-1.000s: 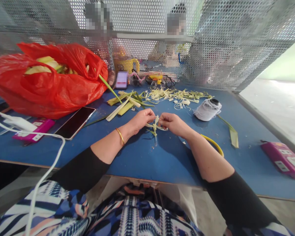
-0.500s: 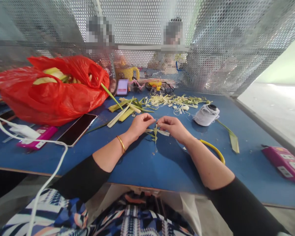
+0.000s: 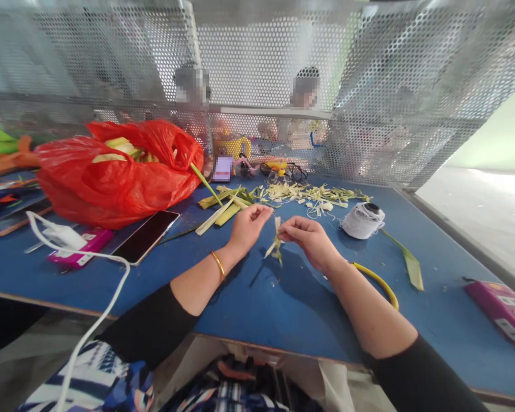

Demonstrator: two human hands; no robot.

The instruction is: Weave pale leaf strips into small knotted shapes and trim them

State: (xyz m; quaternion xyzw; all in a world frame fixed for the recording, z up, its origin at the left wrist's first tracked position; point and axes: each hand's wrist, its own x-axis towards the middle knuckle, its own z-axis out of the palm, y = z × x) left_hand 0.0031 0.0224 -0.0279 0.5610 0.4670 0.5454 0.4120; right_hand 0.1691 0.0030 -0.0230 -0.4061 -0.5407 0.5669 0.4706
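Over the middle of the blue table my right hand point(image 3: 306, 237) pinches a small piece of knotted leaf strips point(image 3: 277, 249), pale green with ends sticking out. To its left, and apart from that piece, my left hand point(image 3: 248, 226) has thumb and forefinger pressed together. Whatever lies between those fingertips is too fine to make out. Long leaf strips point(image 3: 217, 216) lie just beyond my left hand. Right of my right hand stands a spool of white thread point(image 3: 363, 221), and a yellow curved handle point(image 3: 380, 283) is partly hidden by my right forearm.
A red plastic bag point(image 3: 124, 189) of leaves fills the left side. Near it lie a phone point(image 3: 146, 237) and a magenta power strip point(image 3: 83, 249) with a white cable point(image 3: 98, 317). Leaf scraps point(image 3: 309, 194) spread before the perforated metal screen point(image 3: 261, 57). Another magenta box point(image 3: 500, 309) is at right.
My hands have drawn apart slightly. The knotted leaf piece, earlier between both hands, now hangs from my right hand and has turned. The whole view has shifted a little.
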